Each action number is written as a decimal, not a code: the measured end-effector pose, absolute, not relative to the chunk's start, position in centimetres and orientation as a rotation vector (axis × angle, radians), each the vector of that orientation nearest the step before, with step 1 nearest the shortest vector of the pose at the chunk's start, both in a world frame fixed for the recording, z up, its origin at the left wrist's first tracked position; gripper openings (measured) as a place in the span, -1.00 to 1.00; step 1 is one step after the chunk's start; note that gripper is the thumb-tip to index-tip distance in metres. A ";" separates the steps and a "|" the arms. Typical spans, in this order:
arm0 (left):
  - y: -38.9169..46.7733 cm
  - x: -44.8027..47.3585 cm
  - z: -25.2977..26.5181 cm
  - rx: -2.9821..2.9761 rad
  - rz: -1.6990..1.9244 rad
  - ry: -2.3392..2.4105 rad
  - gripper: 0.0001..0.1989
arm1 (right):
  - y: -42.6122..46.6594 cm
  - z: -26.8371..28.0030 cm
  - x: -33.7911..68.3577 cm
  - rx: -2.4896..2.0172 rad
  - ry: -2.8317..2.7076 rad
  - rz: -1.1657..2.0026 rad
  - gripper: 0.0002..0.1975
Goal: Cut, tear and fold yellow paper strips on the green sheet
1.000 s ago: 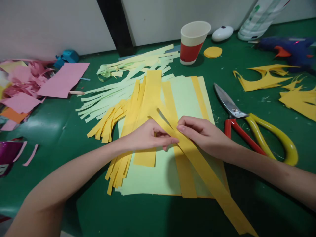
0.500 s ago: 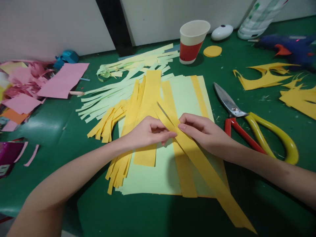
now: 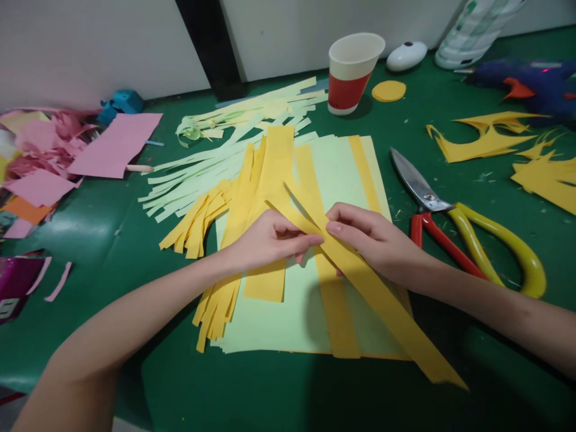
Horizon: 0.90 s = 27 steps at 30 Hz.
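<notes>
Between my two hands a long yellow paper strip (image 3: 382,300) runs aslant, its upper end split into two crossing tips and its lower end hanging toward the front right. My left hand (image 3: 279,240) pinches it between thumb and fingers near the split. On its right edge my right hand (image 3: 369,237) is closed, thumb on top. Beneath lies a stack of pale green paper sheets (image 3: 265,336). Other yellow strips (image 3: 281,153) rest on the stack, and yellow fringed paper (image 3: 216,312) covers its left side.
Scissors (image 3: 425,192) with red and yellow handles lie right of the stack. Behind are a paper cup (image 3: 348,90), a yellow paper disc (image 3: 389,91) and a blue glue gun (image 3: 522,87). Yellow scraps (image 3: 486,141) lie right, pink paper (image 3: 117,144) left, green fringed strips (image 3: 198,177) behind the stack.
The split tips of the yellow strip have spread farther apart, the left one swinging leftward. The strip's lower end has risen slightly. Both hands keep nearly the same place.
</notes>
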<state>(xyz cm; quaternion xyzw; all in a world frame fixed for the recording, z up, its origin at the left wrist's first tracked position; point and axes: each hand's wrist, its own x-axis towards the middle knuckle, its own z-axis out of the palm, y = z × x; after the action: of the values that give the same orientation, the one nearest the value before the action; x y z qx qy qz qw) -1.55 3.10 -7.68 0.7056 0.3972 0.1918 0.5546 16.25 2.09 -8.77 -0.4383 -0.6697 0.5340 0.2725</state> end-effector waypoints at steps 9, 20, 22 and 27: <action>3.1 -1.3 -7.7 1.725 0.389 0.872 -0.69 | 1.9 -8.5 16.2 -1.161 -1.811 1.524 -0.75; 3.1 -1.8 -7.9 1.559 0.483 0.902 -0.71 | 2.1 -8.4 16.2 -1.150 -1.803 1.400 -0.72; 3.2 -1.7 -7.9 1.567 0.450 0.892 -0.74 | 2.1 -8.5 16.2 -1.143 -1.822 1.390 -0.73; 3.2 -1.4 -7.7 1.747 0.306 0.882 -0.70 | 2.1 -8.6 16.2 -1.137 -1.834 1.434 -0.72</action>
<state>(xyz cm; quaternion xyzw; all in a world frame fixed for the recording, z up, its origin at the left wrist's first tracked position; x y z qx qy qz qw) -1.45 3.16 -7.73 0.7376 0.3723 0.1293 0.5483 16.18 2.07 -8.59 -0.4224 -0.6812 0.5325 0.2721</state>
